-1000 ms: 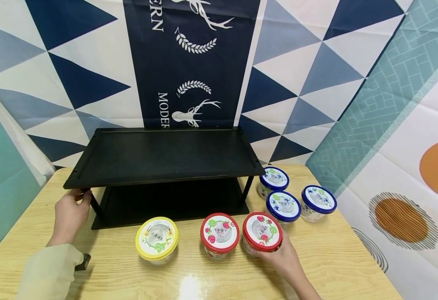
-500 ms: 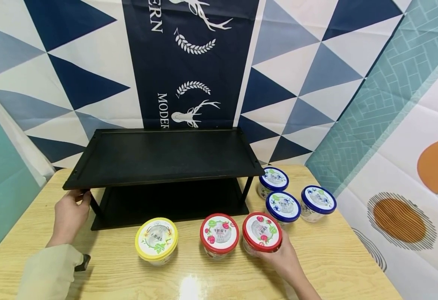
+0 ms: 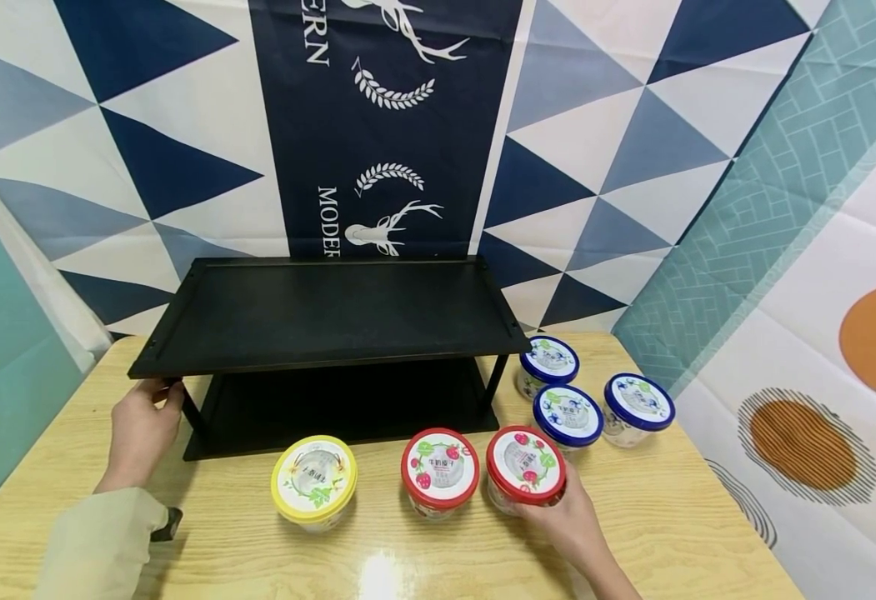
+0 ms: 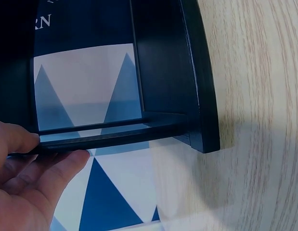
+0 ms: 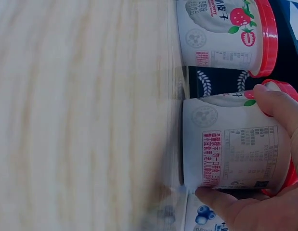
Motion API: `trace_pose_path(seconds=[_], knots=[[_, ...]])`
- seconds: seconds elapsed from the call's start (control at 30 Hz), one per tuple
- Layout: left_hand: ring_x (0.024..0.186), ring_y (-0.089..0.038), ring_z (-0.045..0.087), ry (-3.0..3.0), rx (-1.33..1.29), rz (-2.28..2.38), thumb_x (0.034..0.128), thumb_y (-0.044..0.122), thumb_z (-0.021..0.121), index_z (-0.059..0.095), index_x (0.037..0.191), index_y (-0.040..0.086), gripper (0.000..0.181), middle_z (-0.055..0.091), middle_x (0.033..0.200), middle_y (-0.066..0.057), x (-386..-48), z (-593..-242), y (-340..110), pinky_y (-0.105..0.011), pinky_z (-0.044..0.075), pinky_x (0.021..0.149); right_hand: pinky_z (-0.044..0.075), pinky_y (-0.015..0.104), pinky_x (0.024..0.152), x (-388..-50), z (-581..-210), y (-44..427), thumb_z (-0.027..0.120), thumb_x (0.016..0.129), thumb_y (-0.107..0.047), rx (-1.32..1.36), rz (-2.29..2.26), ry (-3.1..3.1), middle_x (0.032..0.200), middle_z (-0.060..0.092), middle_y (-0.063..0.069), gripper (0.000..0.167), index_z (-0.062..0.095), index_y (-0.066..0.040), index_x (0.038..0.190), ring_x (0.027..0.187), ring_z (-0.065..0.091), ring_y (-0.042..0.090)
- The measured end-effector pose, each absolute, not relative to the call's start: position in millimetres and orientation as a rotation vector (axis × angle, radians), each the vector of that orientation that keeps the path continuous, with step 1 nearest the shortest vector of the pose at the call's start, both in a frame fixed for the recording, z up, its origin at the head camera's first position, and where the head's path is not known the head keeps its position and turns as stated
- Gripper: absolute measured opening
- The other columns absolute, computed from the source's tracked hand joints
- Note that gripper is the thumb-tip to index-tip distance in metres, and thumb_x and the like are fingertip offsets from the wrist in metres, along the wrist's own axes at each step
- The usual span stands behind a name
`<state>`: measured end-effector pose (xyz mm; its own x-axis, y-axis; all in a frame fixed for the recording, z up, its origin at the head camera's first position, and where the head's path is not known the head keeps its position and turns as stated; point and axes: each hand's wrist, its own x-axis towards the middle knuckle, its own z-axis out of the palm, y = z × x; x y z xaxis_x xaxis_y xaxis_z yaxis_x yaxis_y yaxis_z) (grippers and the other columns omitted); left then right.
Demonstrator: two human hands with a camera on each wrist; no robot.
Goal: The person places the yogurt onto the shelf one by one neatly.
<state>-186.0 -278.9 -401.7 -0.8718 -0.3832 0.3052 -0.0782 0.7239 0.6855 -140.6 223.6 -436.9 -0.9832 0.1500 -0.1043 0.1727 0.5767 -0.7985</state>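
My left hand (image 3: 141, 429) grips the front left post of a black two-tier shelf (image 3: 332, 312), just under its top board; the left wrist view shows thumb and fingers around the post (image 4: 115, 138). On the right, my right hand (image 3: 568, 517) holds a red-lidded yogurt cup (image 3: 525, 464) by its side. In the right wrist view that cup (image 5: 235, 144) stands upright, its base at the tabletop. A second red-lidded cup (image 3: 440, 471) stands just left of it. Farther left is a yellow-lidded cup (image 3: 314, 481), in front of the shelf.
Several blue-lidded cups stand right of the shelf: one at the back (image 3: 550, 358), one just behind the held cup (image 3: 568, 414) and one farther right (image 3: 638, 402). The wooden table (image 3: 257, 567) meets patterned cloth (image 3: 573, 150) behind.
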Motion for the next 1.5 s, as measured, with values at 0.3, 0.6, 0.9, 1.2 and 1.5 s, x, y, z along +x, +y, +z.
trace_pose_path(seconds=[0.3,0.6,0.9,1.2,1.5], knots=[[0.103,-0.044,0.057,-2.508,0.346,-0.967,0.0956,0.011,0.043,0.057,0.116,-0.008,0.032,0.06,0.113,-0.031,-186.1,-401.0,-279.9,-0.02,0.038,0.061,0.032,0.055,0.105,-138.6,-434.8,226.6,0.083,0.068,-0.022,0.286,-1.468,2.757,0.141,0.038,0.027,0.099,0.023,0.002,0.143,0.13,0.038,0.041],[0.103,-0.044,0.056,-2.514,0.336,-0.973,0.0954,0.011,0.043,0.056,0.116,-0.008,0.031,0.059,0.114,-0.031,-184.1,-400.5,-280.1,-0.016,0.036,0.059,0.035,0.052,0.104,-139.5,-425.6,228.0,0.082,0.07,-0.02,0.243,-1.479,2.777,0.14,0.041,0.026,0.094,0.026,0.002,0.141,0.129,0.041,0.039],[0.104,-0.044,0.056,-2.518,0.353,-0.979,0.0954,0.011,0.043,0.056,0.115,-0.009,0.032,0.059,0.112,-0.031,-183.2,-400.0,-279.6,-0.016,0.037,0.058,0.036,0.052,0.104,-143.0,-412.8,226.0,0.082,0.07,-0.024,0.231,-1.474,2.77,0.141,0.04,0.022,0.094,0.025,-0.002,0.141,0.131,0.039,0.037],[0.104,-0.045,0.056,-2.527,0.371,-0.977,0.0954,0.011,0.043,0.056,0.115,-0.009,0.032,0.059,0.113,-0.031,-184.8,-399.8,-279.4,-0.018,0.037,0.058,0.041,0.048,0.1,-145.8,-400.6,224.4,0.081,0.071,-0.025,0.172,-1.483,2.78,0.14,0.04,0.02,0.09,0.026,-0.003,0.139,0.129,0.042,0.037],[0.103,-0.045,0.056,-2.534,0.373,-0.97,0.0959,0.012,0.043,0.056,0.116,-0.01,0.032,0.058,0.113,-0.032,-185.0,-398.9,-279.0,-0.019,0.038,0.058,0.042,0.047,0.099,-149.4,-386.5,220.5,0.081,0.071,-0.028,0.105,-1.498,2.797,0.14,0.041,0.02,0.093,0.025,-0.004,0.141,0.128,0.044,0.036]])
